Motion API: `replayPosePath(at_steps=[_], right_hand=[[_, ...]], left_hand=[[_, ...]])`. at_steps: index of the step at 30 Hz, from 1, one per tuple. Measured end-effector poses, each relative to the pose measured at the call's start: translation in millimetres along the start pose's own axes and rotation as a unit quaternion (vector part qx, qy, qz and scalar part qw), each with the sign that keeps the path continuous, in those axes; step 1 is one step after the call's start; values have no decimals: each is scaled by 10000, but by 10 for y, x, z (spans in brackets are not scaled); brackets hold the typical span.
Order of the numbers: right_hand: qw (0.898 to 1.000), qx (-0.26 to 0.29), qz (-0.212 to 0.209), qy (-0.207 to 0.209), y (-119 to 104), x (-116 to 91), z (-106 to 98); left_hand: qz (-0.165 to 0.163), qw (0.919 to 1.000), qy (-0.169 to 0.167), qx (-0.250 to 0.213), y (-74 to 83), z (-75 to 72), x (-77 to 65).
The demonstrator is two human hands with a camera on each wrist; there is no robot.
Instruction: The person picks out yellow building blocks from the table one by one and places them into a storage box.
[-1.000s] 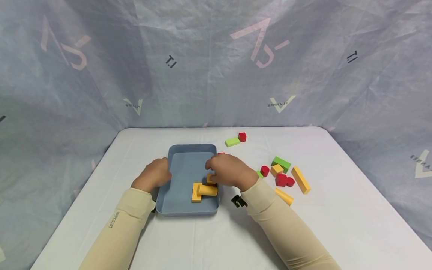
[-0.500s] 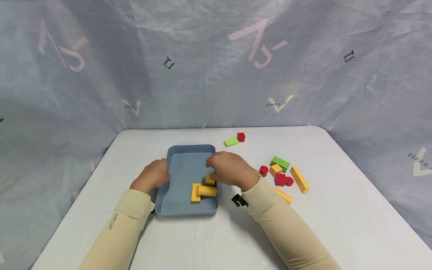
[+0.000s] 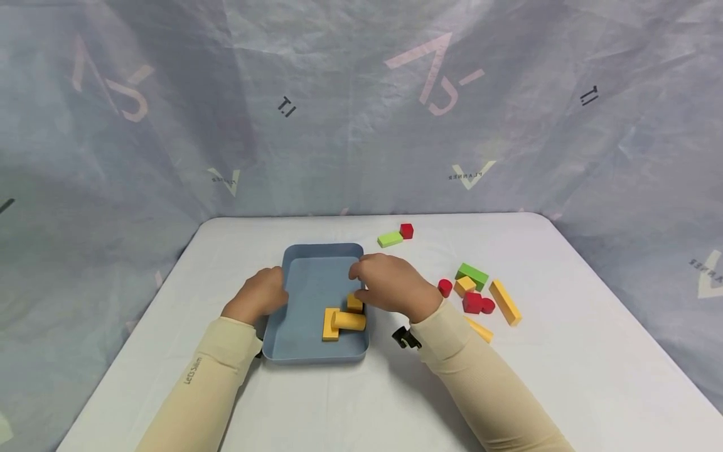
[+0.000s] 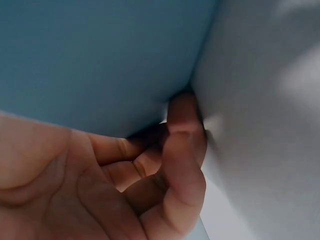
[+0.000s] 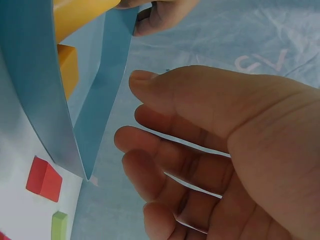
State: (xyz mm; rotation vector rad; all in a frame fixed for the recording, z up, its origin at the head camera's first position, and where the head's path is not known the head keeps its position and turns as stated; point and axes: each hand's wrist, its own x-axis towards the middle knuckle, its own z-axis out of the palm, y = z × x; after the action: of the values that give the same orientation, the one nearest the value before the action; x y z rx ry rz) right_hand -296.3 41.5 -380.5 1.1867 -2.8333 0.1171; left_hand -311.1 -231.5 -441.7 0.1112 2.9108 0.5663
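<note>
My left hand (image 3: 257, 295) grips the left rim of a shallow blue-grey plastic tray (image 3: 305, 282). In the left wrist view, the fingers (image 4: 186, 165) curl against the tray's outer wall. Inside the tray's near right part are a flat yellow block (image 3: 330, 333), a yellow cylinder (image 3: 349, 321) leaning on it, and a yellow cube (image 3: 354, 304). My right hand (image 3: 395, 285) hovers by the right rim, hiding part of it. The right wrist view shows that hand's fingers loosely bent and apart, with nothing between them.
Right of the tray lie a green block (image 3: 472, 275), a yellow cube (image 3: 465, 286), a long yellow bar (image 3: 505, 302), a yellow piece (image 3: 480, 329) and several red pieces. Farther back, a light green block (image 3: 390, 239) touches a red cube (image 3: 407, 231). A patterned cloth hangs behind the table.
The right hand and sleeve have shifted very slightly, covering a red piece and a green piece seen earlier beside them. Tray, blocks and left hand keep their places; the head view sways a little.
</note>
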Motion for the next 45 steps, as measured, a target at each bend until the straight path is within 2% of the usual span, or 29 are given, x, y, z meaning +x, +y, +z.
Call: replayPosePath(at_steps=[9, 26, 37, 45], right_hand=[[9999, -52, 18, 124, 1, -35, -16], [9998, -96, 13, 163, 94, -121, 9], [9995, -27, 299, -132, 190, -225, 64], [9990, 40, 431, -142, 216, -346, 48]], left_hand=[[63, 10000, -3, -27, 16, -5, 18], [-63, 9999, -104, 72, -1, -22, -34], [-45, 9999, -149, 37, 5, -52, -22], [-25, 9999, -143, 3, -2, -22, 2]])
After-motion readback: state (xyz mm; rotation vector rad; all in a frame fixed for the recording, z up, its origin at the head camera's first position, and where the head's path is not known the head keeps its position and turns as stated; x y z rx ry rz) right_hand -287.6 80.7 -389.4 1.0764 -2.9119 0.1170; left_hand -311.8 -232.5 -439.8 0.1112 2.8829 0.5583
